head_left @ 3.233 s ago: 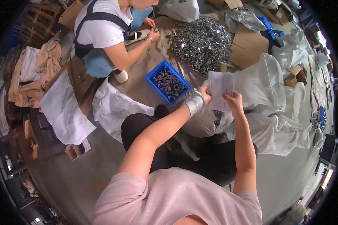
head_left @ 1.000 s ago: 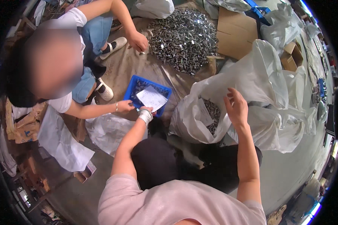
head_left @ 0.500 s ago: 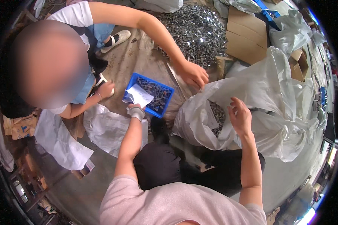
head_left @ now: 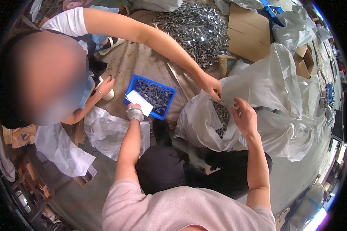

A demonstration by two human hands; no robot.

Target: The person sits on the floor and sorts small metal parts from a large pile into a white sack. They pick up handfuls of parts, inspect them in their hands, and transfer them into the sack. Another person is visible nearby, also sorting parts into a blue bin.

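Note:
My left hand (head_left: 135, 112), in a pale fingerless glove or wrap, grips a white sheet of paper (head_left: 140, 103). The paper lies across the near left part of a blue tray (head_left: 169, 90), which holds many small dark metal pieces (head_left: 155, 93). Beside the mouth of a white woven sack (head_left: 198, 121), my right hand (head_left: 244, 116) is raised, fingers curved and apart, with nothing visible in it. More small metal pieces (head_left: 221, 113) show inside the sack. A co-worker's hand (head_left: 211, 86) is at the sack's far rim, its fingertips pointing down at the opening.
A large heap of shiny metal pieces (head_left: 194, 32) lies at the back, beside a flat cardboard piece (head_left: 249, 32). The co-worker crouches at left, an arm stretched over the ground sheet (head_left: 142, 57). White sacks (head_left: 113, 133) lie at left; an open cardboard box (head_left: 304, 61) stands at right.
The co-worker's far hand has moved right and down to the sack's mouth. In my left hand the paper has turned and looks flatter. My right hand has barely moved.

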